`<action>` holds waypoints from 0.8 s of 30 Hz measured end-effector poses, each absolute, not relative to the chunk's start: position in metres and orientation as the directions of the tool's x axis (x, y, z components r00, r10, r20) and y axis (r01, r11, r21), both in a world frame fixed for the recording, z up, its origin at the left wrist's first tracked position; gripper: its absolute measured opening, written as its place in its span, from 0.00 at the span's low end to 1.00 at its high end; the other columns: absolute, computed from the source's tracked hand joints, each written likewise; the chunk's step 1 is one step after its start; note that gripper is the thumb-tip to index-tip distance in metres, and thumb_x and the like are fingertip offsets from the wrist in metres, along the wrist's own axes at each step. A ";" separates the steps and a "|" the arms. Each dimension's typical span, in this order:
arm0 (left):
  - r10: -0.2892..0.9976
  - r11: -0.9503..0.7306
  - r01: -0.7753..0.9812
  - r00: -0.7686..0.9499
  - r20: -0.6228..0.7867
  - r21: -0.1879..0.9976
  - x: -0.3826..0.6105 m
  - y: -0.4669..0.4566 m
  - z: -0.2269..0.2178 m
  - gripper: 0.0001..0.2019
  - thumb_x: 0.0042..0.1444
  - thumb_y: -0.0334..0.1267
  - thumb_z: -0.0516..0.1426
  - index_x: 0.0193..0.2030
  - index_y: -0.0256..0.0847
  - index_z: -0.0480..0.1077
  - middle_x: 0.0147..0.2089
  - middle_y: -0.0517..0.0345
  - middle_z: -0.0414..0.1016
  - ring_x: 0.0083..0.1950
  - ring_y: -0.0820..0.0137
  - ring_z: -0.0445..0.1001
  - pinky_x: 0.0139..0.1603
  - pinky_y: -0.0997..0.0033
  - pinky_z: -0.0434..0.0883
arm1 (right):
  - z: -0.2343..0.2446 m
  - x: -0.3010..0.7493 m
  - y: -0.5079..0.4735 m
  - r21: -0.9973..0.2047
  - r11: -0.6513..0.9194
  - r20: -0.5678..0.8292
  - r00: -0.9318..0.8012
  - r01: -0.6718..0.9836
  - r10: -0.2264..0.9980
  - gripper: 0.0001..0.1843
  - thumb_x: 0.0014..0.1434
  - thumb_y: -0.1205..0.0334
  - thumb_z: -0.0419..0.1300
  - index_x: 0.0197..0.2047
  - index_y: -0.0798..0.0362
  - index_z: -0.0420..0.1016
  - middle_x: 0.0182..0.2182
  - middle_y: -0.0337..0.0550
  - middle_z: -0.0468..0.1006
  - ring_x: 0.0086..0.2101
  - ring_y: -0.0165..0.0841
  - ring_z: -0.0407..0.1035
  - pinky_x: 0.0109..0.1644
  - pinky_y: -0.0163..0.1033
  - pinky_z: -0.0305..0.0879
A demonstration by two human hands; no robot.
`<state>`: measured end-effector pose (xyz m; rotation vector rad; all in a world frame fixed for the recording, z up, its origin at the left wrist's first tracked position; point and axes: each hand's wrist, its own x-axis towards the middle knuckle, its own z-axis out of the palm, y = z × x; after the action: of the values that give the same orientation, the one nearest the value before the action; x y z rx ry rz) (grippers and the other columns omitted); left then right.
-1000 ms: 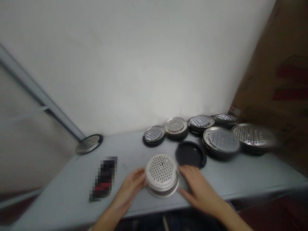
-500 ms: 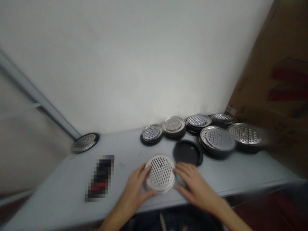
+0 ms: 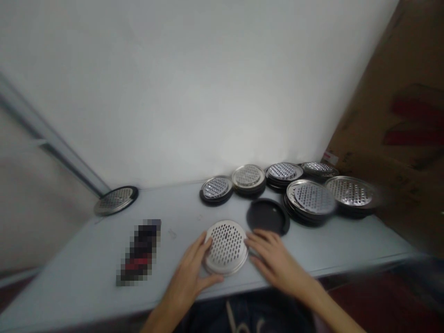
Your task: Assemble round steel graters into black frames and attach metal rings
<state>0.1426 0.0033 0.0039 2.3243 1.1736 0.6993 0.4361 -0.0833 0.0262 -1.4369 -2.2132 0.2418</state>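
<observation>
A round silver metal plate [image 3: 227, 245] perforated with rows of slots lies low over the near part of the table, in front of me. My left hand [image 3: 192, 263] curves around its left side, fingers at the rim and thumb along the near edge. On the opposite side, my right hand [image 3: 274, 259] has its fingertips on the right rim, with the thumb lower down. Just beyond that hand is a shallow round black dish [image 3: 267, 217]; its near edge sits close behind my fingers.
Stacked perforated plates with black dishes [image 3: 308, 199] stand along the right and back of the white table [image 3: 86, 268]. Another plate [image 3: 118, 200] rests at the far left. A pixelated dark object [image 3: 140, 252] lies left. A wall [image 3: 194, 92] and brown cardboard [image 3: 388, 115] border the table.
The whole view has shifted slightly, so things sit a little further left and higher. Both hands stay at the perforated plate's rim, and the right thumb has moved slightly.
</observation>
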 end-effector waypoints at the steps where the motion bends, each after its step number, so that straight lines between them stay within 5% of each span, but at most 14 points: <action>1: 0.827 -0.540 0.600 0.510 0.237 0.591 0.143 0.003 0.004 0.42 0.42 0.43 0.74 0.66 0.48 0.69 0.71 0.42 0.64 0.69 0.48 0.66 0.68 0.45 0.65 | 0.027 0.436 -0.083 -0.395 0.431 0.303 -0.328 0.811 0.895 0.26 0.70 0.63 0.55 0.70 0.46 0.62 0.67 0.47 0.68 0.64 0.46 0.59 0.66 0.59 0.60; 15: 0.922 -0.334 0.459 0.342 0.184 0.823 0.144 -0.005 0.015 0.39 0.38 0.38 0.75 0.61 0.52 0.74 0.70 0.50 0.67 0.69 0.49 0.67 0.71 0.47 0.61 | 0.024 0.434 -0.081 -0.321 0.428 0.311 -0.333 0.845 0.890 0.31 0.70 0.65 0.53 0.73 0.41 0.55 0.69 0.43 0.65 0.63 0.46 0.61 0.64 0.58 0.63; 24: 0.849 -0.519 0.601 0.448 0.281 0.609 0.142 0.002 0.007 0.36 0.38 0.47 0.76 0.57 0.49 0.77 0.65 0.43 0.73 0.66 0.43 0.69 0.69 0.41 0.61 | 0.020 0.434 -0.079 -0.306 0.415 0.268 -0.341 0.857 0.901 0.33 0.71 0.65 0.53 0.75 0.40 0.51 0.71 0.41 0.61 0.64 0.48 0.59 0.64 0.61 0.60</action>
<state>0.1415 0.0019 0.0066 2.2803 1.2201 0.7940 0.4345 -0.0789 0.0204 -1.5030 -2.2830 0.1543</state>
